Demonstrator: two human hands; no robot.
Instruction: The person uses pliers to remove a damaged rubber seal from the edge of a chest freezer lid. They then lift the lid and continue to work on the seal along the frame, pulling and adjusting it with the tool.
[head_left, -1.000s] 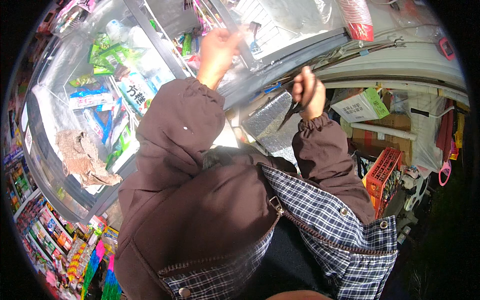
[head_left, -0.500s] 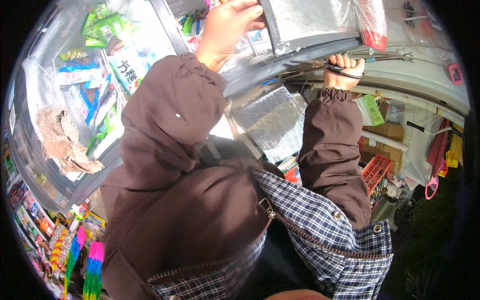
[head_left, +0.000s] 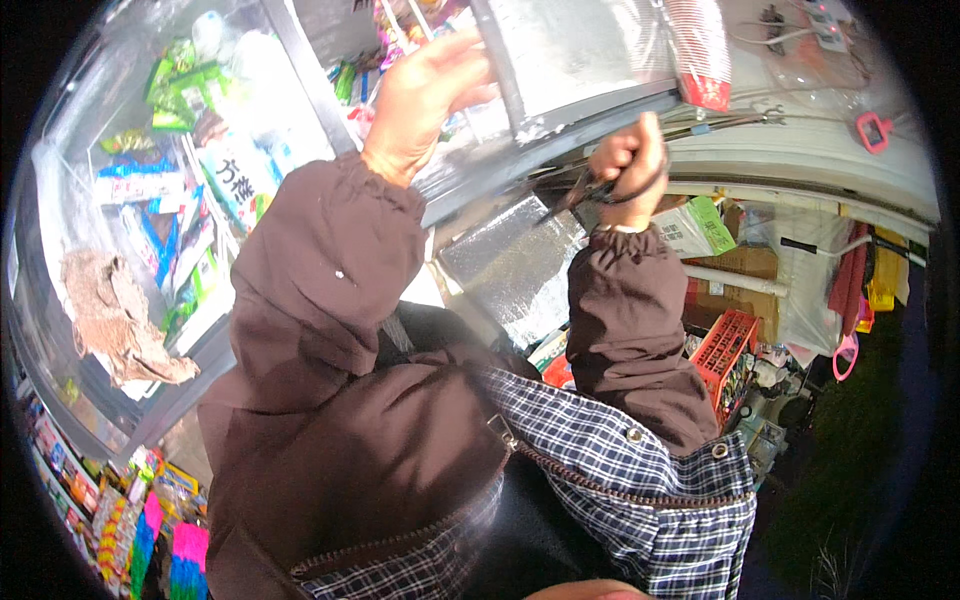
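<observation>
My right hand (head_left: pixel 630 172) is closed around the black handles of a pair of scissors (head_left: pixel 570 203), whose dark blades point down to the left. It is held just below the front edge of a glass display case. My left hand (head_left: pixel 415 105) is raised over the case, its fingers stretched out and slightly blurred, with nothing visible in them. The fingertips are close to a grey frame bar (head_left: pixel 498 72); whether they touch it I cannot tell. Below the right hand's blades lies a silvery sheet (head_left: pixel 515 265).
Inside the case at left are green packets (head_left: pixel 185 90), other packages and crumpled brown paper (head_left: pixel 120 320). A stack of red-and-white cups (head_left: pixel 705 60) stands at its right end. Thin rods (head_left: pixel 735 122) lie along the ledge. A red plastic basket (head_left: pixel 725 355) sits lower right.
My left hand has moved off the frame bar, left and down, its fingers straightening. My right hand has drawn down and left with the scissors, blades now tilted downward. The whole view has shifted slightly.
</observation>
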